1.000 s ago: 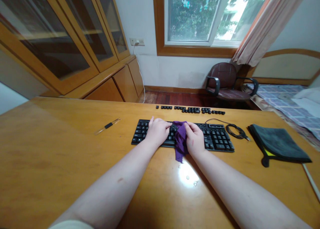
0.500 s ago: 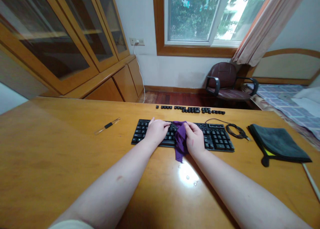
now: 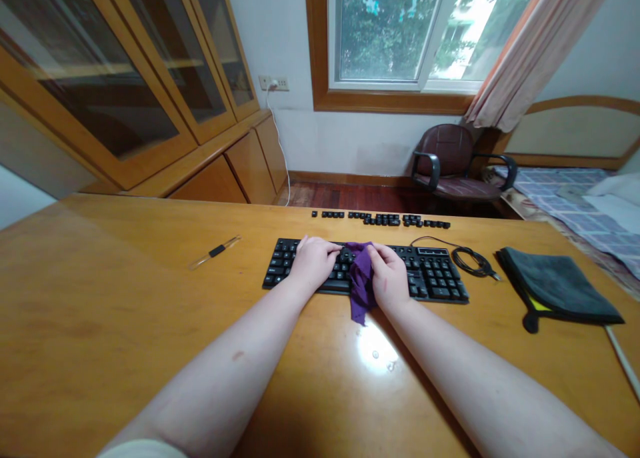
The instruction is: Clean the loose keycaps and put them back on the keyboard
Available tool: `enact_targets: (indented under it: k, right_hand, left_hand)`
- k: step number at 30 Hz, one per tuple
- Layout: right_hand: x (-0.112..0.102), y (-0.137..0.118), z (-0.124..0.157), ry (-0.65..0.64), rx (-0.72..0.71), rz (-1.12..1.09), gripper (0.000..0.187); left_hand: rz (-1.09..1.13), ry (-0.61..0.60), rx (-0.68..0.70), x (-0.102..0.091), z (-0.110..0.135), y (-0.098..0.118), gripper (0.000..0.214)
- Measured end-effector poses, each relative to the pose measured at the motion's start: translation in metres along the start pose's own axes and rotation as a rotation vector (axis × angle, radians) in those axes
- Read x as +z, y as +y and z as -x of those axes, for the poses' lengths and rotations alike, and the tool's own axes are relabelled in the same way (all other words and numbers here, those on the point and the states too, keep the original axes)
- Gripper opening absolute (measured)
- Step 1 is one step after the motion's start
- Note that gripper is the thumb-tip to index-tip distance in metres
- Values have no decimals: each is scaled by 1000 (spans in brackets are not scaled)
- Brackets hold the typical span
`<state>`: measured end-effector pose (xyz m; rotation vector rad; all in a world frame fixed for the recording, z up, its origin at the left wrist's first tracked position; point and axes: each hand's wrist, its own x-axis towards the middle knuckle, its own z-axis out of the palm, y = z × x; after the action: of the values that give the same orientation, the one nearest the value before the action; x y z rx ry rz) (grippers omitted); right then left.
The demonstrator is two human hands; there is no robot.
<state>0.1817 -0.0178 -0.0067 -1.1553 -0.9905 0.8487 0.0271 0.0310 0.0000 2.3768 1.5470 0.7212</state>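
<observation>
A black keyboard lies across the desk in front of me, with some keycaps off its upper rows. My left hand bears down on its left half, fingers bent over the far edge and one digit pointing right toward the cloth; most of its fingertips are hidden. A crumpled purple cloth lies over the middle of the keyboard and hangs past the near edge. Pinched in my right hand is the cloth's right side, pressed against the keys. What the cloth covers is hidden.
Loose black keycaps line the desk's far edge. A clear tool with a black grip lies left of the keyboard. On the right are the coiled cable and a folded dark grey cloth. A chair stands beyond the desk.
My right fingertips have shifted very slightly on the purple cloth. The keyboard, my left hand and the other things stay where they were.
</observation>
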Motion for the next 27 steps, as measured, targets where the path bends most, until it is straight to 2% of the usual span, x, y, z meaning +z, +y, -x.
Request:
enact_targets:
  k: [9, 16, 21, 27]
  right_hand:
    - [0, -3, 1, 10, -2, 28, 23]
    - [0, -1, 0, -2, 3, 16, 25]
    - [0, -1, 0, -4, 3, -2, 24]
    - [0, 0, 0, -5, 8, -24, 23]
  left_hand:
    - [-45, 51, 28, -3, 2, 7, 19]
    - [-78, 21, 26, -4, 3, 7, 18]
    - [-18, 4, -48, -1, 0, 3, 18]
    - [95, 24, -133, 2, -3, -3, 30]
